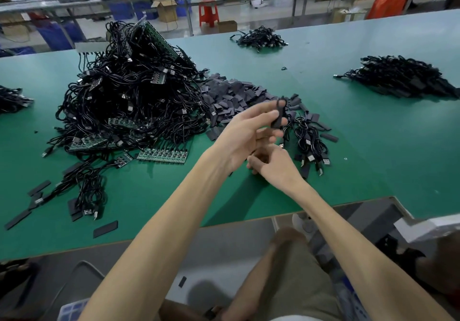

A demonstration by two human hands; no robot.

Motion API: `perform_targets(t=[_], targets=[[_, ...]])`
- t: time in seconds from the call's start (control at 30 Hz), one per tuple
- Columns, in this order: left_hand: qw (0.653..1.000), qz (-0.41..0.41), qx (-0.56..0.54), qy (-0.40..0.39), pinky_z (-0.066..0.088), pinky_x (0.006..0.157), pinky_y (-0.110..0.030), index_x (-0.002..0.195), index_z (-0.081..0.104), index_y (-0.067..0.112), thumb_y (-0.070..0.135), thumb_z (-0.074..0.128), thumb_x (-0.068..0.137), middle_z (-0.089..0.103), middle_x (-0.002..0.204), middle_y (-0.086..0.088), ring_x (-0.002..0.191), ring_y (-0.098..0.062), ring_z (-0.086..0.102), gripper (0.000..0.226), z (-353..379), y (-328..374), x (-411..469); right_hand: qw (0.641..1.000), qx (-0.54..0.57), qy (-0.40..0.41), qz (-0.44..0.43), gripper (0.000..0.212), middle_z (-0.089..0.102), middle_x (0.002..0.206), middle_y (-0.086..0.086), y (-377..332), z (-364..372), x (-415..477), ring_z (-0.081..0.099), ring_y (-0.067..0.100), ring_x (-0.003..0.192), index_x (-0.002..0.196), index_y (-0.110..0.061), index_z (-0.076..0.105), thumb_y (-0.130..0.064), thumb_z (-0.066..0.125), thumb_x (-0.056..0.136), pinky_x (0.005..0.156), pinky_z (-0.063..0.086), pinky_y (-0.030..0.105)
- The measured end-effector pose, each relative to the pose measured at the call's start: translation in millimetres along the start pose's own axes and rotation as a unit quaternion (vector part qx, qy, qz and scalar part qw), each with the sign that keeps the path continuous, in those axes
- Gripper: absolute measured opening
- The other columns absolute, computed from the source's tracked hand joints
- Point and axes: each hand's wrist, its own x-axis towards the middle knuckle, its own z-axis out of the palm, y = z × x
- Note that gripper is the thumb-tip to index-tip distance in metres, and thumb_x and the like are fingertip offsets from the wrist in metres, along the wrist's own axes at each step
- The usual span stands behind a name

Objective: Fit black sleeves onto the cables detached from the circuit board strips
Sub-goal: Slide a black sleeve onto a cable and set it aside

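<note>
- While the left hand (249, 131) is raised over the table (373, 146), its grip pinches a sleeve (278, 117), long axis roughly upright.
- Right hand (273, 166) sits just below and nearer, fingers curled; whether its grip holds anything cannot be told.
- Cables (310, 143) lie just right of both hands, closest to the right one.
</note>
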Motion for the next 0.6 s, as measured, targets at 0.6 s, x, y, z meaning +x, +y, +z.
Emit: perform_targets(t=[0.6], targets=[[0.915, 0.057, 0.399, 0.013, 0.058, 0.089, -0.03, 0.113, 0.073, 0.007, 0.013, 0.067, 0.097, 0.079, 0.093, -0.003, 0.079, -0.013, 0.076, 0.019, 18, -35, 31, 0.987, -0.151, -0.047, 0.003, 0.028, 0.066, 0.107, 0.022, -5, 0, 5, 0.059, 0.036, 0.108, 0.116, 0.001, 0.058, 0.003, 0.055, 0.089, 0.09, 0.049, 0.045]])
